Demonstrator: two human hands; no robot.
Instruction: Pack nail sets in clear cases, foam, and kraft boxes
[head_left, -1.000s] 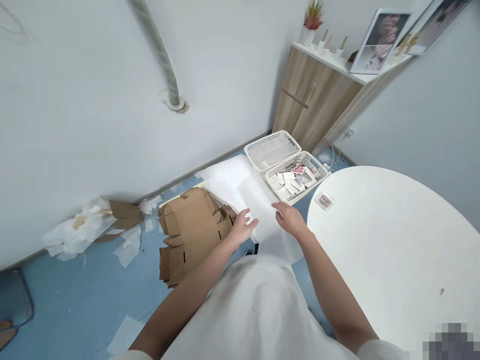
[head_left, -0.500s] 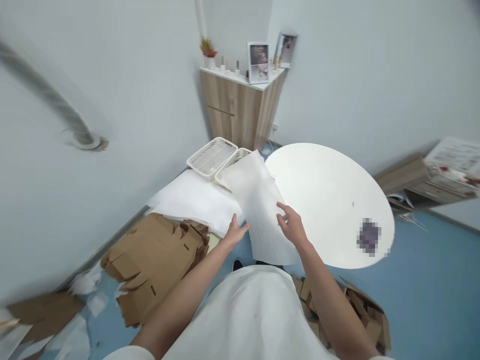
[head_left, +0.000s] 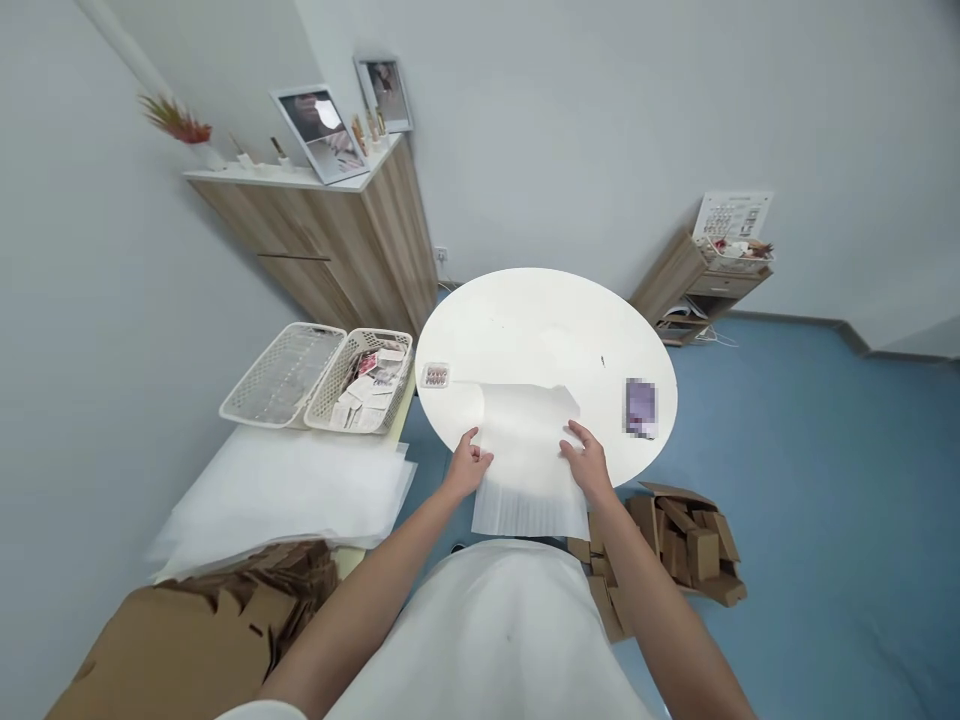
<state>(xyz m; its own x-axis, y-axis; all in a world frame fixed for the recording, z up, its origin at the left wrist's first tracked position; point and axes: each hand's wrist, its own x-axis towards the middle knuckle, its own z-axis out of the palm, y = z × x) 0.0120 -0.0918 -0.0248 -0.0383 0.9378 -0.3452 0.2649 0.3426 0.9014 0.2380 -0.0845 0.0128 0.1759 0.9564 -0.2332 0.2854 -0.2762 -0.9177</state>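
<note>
No readable text, print on white board (head_left: 733, 213) too small.

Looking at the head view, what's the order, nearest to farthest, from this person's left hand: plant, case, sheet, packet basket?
1. Sheet: at the left hand, between both hands.
2. Case: near the table's left edge.
3. Packet basket: left of the table.
4. Plant: far left, atop the cabinet.

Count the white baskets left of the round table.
2. The far-left basket holds clear plastic pieces; the right-hand basket, beside it and nearer the table, holds small packets. Any stacked underneath would be hidden.
</note>
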